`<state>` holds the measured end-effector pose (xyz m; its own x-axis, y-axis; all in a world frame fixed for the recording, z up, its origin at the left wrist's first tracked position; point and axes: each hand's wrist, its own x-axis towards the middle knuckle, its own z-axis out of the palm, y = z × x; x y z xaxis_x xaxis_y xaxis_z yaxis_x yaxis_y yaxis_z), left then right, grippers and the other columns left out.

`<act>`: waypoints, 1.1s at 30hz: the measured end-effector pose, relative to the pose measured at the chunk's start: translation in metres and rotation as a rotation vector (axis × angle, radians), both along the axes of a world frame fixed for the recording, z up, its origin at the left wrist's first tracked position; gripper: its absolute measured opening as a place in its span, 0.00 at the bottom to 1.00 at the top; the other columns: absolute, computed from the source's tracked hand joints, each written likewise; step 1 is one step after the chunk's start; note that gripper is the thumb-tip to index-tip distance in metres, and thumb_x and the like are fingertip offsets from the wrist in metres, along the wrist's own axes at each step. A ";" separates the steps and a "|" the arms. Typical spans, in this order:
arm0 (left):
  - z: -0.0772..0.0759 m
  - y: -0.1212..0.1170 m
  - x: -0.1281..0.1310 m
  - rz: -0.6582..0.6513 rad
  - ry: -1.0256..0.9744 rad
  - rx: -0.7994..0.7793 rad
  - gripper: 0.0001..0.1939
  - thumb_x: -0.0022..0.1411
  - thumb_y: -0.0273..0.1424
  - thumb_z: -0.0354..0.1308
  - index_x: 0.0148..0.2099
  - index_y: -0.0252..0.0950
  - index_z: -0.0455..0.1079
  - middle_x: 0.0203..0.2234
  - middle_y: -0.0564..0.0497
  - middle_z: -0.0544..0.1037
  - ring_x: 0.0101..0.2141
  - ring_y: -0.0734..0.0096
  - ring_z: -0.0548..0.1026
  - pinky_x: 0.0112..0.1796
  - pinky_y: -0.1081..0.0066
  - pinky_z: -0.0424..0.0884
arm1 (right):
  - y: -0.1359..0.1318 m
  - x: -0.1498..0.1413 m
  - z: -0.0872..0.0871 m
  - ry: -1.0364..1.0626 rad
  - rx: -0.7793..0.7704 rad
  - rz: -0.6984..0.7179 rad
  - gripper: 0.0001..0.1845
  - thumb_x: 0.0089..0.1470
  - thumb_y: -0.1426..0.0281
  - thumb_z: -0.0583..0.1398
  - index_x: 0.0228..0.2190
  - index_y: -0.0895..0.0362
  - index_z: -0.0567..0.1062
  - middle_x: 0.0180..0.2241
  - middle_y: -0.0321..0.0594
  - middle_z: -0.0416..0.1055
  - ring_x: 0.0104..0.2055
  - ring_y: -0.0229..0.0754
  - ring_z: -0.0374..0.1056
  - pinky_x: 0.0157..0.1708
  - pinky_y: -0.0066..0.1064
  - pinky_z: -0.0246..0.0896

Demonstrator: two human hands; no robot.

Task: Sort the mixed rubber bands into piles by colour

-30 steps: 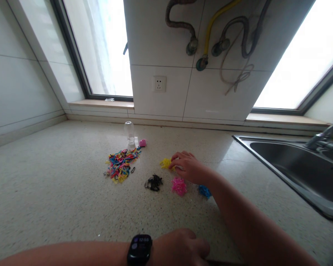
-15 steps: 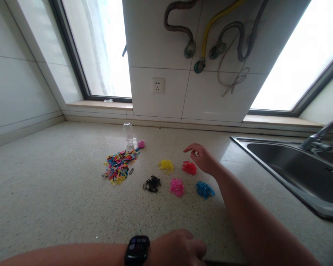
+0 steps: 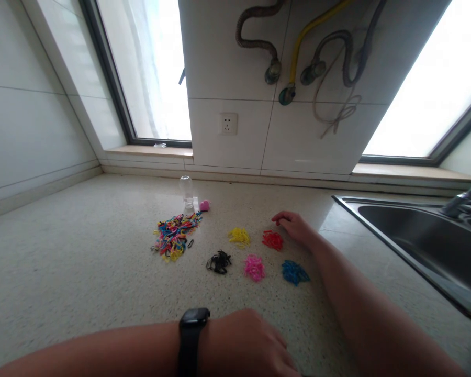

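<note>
Small elastic bands lie on a speckled countertop [image 3: 82,262]. A mixed-colour heap [image 3: 175,234] sits at the left. To its right are single-colour piles: yellow [image 3: 239,236], red [image 3: 272,240], black [image 3: 219,261], pink [image 3: 254,267] and blue [image 3: 294,272]. My right hand [image 3: 294,226] rests on the counter just right of the red pile, fingers loosely curled, nothing seen in it. My left hand [image 3: 247,343], with a black watch [image 3: 191,335] on the wrist, lies at the near edge; its fingers are cut off by the frame.
A small clear bottle [image 3: 187,191] and a pink cap [image 3: 204,206] stand behind the mixed heap. A steel sink [image 3: 424,246] with a tap [image 3: 465,201] is at the right. Tiled wall with a socket [image 3: 227,124], hoses, and windows lies behind.
My right hand left the yellow pile, moved right past the red pile and settled down on the counter beside it. The red pile came into view. My left forearm shifted slightly.
</note>
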<state>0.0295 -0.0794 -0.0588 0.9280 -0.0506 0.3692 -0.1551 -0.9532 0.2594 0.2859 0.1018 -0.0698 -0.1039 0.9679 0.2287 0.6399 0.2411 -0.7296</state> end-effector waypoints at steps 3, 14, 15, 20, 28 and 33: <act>0.027 0.011 -0.007 0.100 0.020 -0.032 0.06 0.65 0.33 0.55 0.43 0.40 0.72 0.26 0.58 0.76 0.29 0.75 0.71 0.27 0.71 0.63 | 0.001 0.001 -0.002 -0.011 0.003 -0.006 0.16 0.48 0.72 0.54 0.34 0.58 0.81 0.29 0.39 0.77 0.31 0.40 0.69 0.32 0.29 0.61; 0.073 0.124 -0.098 0.831 0.057 -0.002 0.16 0.68 0.35 0.49 0.48 0.37 0.75 0.28 0.50 0.77 0.28 0.73 0.70 0.33 0.70 0.62 | 0.008 0.004 -0.006 -0.038 0.015 0.006 0.16 0.48 0.71 0.55 0.33 0.57 0.82 0.30 0.39 0.78 0.32 0.41 0.70 0.34 0.31 0.62; 0.074 0.135 -0.111 0.891 0.055 -0.008 0.17 0.68 0.36 0.49 0.49 0.35 0.75 0.28 0.49 0.77 0.28 0.74 0.69 0.32 0.71 0.61 | 0.009 0.004 -0.006 -0.044 0.012 0.002 0.16 0.48 0.71 0.55 0.33 0.57 0.82 0.29 0.39 0.78 0.31 0.41 0.70 0.34 0.31 0.62; 0.070 0.169 -0.167 1.032 0.155 -0.094 0.20 0.68 0.40 0.48 0.48 0.33 0.75 0.27 0.50 0.77 0.25 0.78 0.65 0.29 0.74 0.59 | 0.010 0.002 -0.005 -0.051 -0.011 -0.006 0.15 0.48 0.71 0.55 0.32 0.58 0.82 0.27 0.40 0.77 0.29 0.41 0.69 0.33 0.31 0.61; 0.057 0.187 -0.200 1.064 0.353 -0.246 0.21 0.62 0.46 0.55 0.46 0.37 0.78 0.24 0.53 0.77 0.24 0.77 0.65 0.26 0.75 0.57 | 0.011 0.004 -0.006 -0.040 -0.013 -0.011 0.15 0.47 0.70 0.56 0.32 0.57 0.82 0.27 0.39 0.77 0.30 0.41 0.70 0.33 0.31 0.62; 0.053 0.192 -0.204 1.074 0.423 -0.261 0.18 0.60 0.44 0.58 0.44 0.37 0.78 0.25 0.54 0.77 0.24 0.77 0.67 0.28 0.75 0.59 | 0.012 0.005 -0.007 -0.044 -0.013 -0.012 0.15 0.48 0.70 0.55 0.32 0.57 0.82 0.28 0.40 0.77 0.30 0.42 0.69 0.33 0.32 0.61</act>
<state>-0.1747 0.1124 -0.0058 0.4995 0.8612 -0.0943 0.8382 -0.4529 0.3037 0.2905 0.1138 -0.0766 -0.1016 0.9721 0.2112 0.6747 0.2234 -0.7035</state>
